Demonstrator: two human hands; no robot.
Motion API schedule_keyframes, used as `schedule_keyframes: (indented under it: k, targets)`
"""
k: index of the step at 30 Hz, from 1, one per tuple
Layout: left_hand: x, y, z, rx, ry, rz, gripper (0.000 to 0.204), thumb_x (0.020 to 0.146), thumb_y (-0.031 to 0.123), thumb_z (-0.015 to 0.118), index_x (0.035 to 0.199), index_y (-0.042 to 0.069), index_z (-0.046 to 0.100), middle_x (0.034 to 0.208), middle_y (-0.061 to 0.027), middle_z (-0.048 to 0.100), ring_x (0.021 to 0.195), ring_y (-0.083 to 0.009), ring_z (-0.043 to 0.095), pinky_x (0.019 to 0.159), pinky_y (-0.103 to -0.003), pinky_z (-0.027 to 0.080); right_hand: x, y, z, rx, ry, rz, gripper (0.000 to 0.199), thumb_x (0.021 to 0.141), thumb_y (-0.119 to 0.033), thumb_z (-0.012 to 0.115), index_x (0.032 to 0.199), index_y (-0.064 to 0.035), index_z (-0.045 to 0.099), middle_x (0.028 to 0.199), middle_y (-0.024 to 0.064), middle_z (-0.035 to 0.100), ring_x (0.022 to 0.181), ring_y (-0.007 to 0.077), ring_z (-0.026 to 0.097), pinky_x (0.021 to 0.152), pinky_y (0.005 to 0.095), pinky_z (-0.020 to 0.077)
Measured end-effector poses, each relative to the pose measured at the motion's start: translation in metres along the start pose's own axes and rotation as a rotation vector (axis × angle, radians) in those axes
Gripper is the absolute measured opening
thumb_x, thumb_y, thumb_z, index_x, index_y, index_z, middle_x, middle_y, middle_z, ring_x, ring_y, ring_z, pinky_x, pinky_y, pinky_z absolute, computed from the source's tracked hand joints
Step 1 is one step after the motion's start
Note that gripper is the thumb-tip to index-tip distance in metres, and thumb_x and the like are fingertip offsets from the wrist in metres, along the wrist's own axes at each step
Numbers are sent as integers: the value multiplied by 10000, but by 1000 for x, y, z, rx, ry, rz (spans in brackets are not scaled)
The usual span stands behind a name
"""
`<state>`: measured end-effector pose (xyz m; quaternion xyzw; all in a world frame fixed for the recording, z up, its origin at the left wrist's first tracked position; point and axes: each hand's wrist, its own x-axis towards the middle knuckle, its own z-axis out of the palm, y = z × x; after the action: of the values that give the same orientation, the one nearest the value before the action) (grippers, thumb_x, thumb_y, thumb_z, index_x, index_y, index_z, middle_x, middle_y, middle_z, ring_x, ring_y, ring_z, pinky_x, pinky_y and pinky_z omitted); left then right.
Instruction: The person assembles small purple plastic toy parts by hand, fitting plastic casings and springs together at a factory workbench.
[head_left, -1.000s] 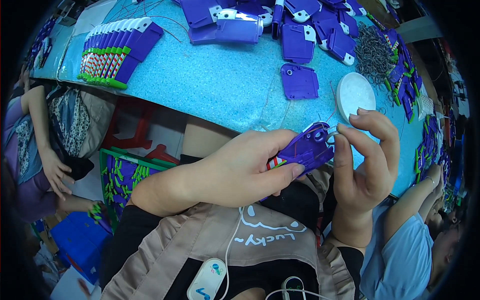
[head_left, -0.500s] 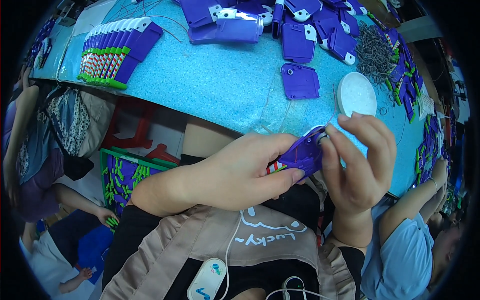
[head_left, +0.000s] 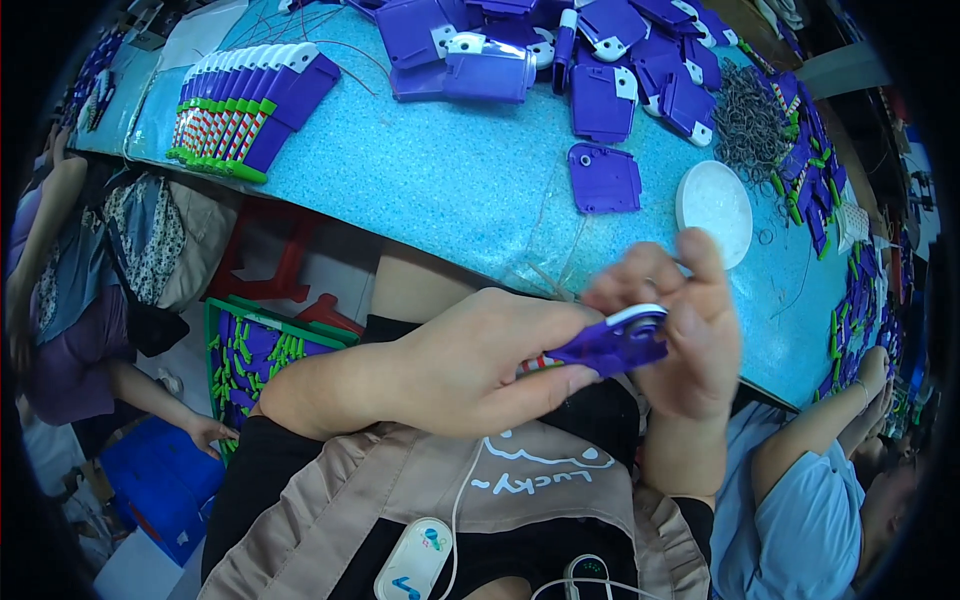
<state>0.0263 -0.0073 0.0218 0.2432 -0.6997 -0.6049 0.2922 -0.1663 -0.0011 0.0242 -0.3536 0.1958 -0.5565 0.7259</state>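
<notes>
My left hand (head_left: 490, 350) is closed around a purple plastic casing part (head_left: 605, 340) with a white tip and a red-and-white striped section. A round metal-looking piece, perhaps a coiled spring, shows at its white end. Beside that end is my right hand (head_left: 685, 340), its bent fingers apart and partly blurred, with the thumb close to the tip. I see nothing held in it; whether the thumb touches the casing I cannot tell. On the blue table (head_left: 420, 170) beyond lie a flat purple cover (head_left: 605, 180) and a round white dish (head_left: 714, 215).
Purple covers with white corners (head_left: 605, 100) are piled at the back. Dark metal springs or rings (head_left: 750, 120) lie in a heap at right. A row of assembled purple-green pieces (head_left: 245, 110) stands at left. A green crate (head_left: 285, 325) is below. Co-workers sit either side.
My right fingers have come off the casing's end and shifted left, spreading. The casing has tilted and dropped slightly in my left hand. The thin red wire seen on it before no longer shows.
</notes>
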Motion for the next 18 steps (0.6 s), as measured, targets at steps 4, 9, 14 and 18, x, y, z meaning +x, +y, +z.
schedule_keyframes:
  k: [4,9,14,18]
  targets:
    - [-5,1,-5,-321,275,-303,187,867,117,554,1010,-3,538,756,-42,591,660,-74,573,569,-220,450,15,5,-1,-977,140,-138,504,863,-229,550,1270,5,366,1193,191,494,1145,295,456,953,465,339]
    - [-11,8,-24,-493,518,-195,313,870,72,534,1159,-24,458,994,-122,623,697,-86,588,603,-209,487,2,29,7,-2035,-246,-66,588,707,-304,668,1185,-14,485,1143,164,516,1128,322,448,919,444,318]
    - [-10,-13,-12,-491,490,-205,313,874,51,464,1179,-2,418,1014,-104,598,707,-75,544,640,-214,466,-13,9,0,-1506,55,-199,466,729,70,581,1182,5,493,930,133,584,834,241,579,701,311,445]
    - [0,-10,7,-338,234,-207,389,871,4,416,1248,-24,324,1039,-96,534,829,-102,530,720,-247,445,-10,3,9,-739,263,-279,237,754,17,646,960,5,529,992,148,538,913,209,547,839,313,425]
